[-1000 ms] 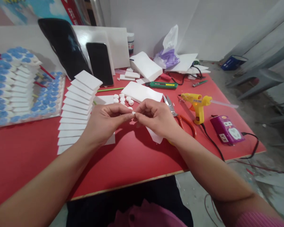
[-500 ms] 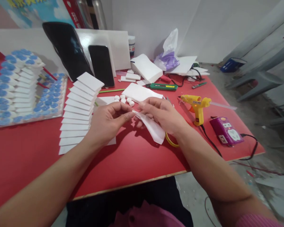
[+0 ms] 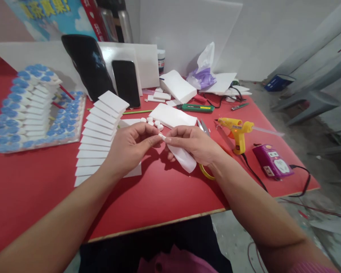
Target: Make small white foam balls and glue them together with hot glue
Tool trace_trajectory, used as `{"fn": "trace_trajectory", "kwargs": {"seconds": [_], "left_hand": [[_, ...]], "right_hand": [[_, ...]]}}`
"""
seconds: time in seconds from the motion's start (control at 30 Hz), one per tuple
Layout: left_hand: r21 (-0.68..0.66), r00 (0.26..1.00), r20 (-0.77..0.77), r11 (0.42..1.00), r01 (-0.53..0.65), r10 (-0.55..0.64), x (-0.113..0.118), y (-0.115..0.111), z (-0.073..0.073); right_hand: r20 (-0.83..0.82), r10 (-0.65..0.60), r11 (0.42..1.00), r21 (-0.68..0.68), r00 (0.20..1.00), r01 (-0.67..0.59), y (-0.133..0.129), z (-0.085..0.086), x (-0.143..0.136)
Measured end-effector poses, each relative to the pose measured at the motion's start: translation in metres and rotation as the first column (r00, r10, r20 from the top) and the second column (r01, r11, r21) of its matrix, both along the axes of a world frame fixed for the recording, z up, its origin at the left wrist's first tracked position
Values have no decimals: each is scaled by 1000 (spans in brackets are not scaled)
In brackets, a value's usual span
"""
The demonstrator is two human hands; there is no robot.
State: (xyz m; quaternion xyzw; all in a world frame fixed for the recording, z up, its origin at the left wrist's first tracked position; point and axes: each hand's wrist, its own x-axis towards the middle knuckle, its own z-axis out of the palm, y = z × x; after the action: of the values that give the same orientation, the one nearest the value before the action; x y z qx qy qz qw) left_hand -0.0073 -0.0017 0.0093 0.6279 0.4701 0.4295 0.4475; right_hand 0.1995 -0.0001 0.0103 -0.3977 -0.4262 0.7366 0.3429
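Paper [image 3: 185,158], thin and white, hangs in a loose strip over the middle of the tabletop [image 3: 159,206], its narrow upper end bunched small between the two hands. The left hand [image 3: 130,146] pinches that end with thumb and forefinger; the right hand [image 3: 193,142] grips the strip just beside it, thumb lying on top and fingers curled beneath. The fingertips of both hands almost meet, and where they overlap the paper, the exact contact is hard to tell.

Just beyond them sit several small white rolls [image 3: 157,123], near a flat white block [image 3: 173,116]. A fan of white panels [image 3: 95,149] spreads next to the left wrist. Scissors [image 3: 204,127] lie partly hidden behind the right hand, with a green cutter [image 3: 196,108] farther back. To the right, a yellow glue gun [image 3: 236,133] stands near a purple socket box [image 3: 273,161]. At the far left rests a blue-and-white model [image 3: 14,113].
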Motion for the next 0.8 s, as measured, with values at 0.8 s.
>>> {"fn": "trace_trajectory", "kwargs": {"seconds": [0.8], "left_hand": [[-32, 998, 60, 999, -14, 16, 3, -2, -3]], "right_hand": [[134, -69, 978, 206, 989, 41, -7, 1, -5]]}}
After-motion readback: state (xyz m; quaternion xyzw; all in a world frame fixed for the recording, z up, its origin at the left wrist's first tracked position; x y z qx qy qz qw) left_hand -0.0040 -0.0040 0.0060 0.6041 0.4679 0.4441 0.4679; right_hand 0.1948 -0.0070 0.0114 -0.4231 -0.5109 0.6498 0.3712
